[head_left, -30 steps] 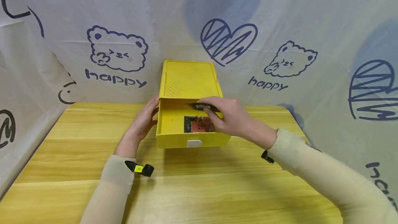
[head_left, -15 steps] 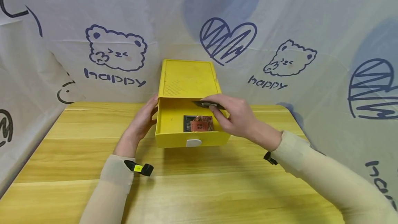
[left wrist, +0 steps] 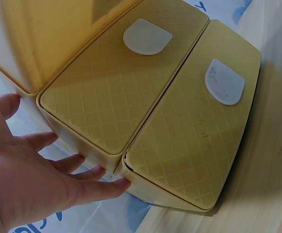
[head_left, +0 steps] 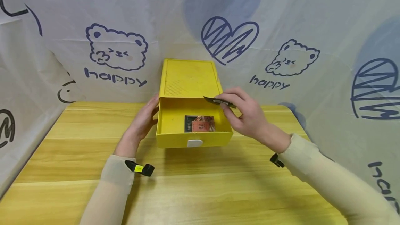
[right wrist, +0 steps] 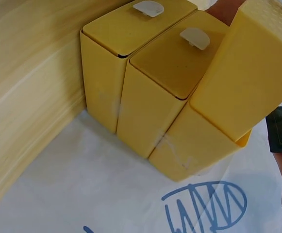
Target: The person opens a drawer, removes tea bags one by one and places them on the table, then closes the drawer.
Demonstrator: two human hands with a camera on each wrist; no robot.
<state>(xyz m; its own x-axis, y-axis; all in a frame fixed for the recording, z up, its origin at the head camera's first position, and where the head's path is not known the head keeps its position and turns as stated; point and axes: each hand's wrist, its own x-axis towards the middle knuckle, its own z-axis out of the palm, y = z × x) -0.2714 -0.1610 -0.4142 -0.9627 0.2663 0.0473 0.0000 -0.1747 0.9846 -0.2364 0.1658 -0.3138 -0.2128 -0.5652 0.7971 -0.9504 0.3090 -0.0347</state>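
- Yellow drawer unit (head_left: 192, 79): stands at the rear of the wooden desk (head_left: 200, 190), in front of the printed cloth (head_left: 175, 9).
- Top drawer (head_left: 172, 122): pulled out toward the person; white pull tab (head_left: 194, 143) on its front.
- Two lower drawers (left wrist: 111, 82): closed, each fitted with a white tab.
- Right hand (head_left: 250, 112): thumb and fingers pinch a dark packet (head_left: 215, 101).
- Dark packet: held by the right side of the top drawer, above the drawer floor; contact with the unit cannot be told.
- Left hand (head_left: 142, 122): fingers extended and spread, nothing grasped; fingertips rest against the left side of the unit.
- Printed packaging (head_left: 203, 125): lies inside the top drawer, near the front wall, red label upward.
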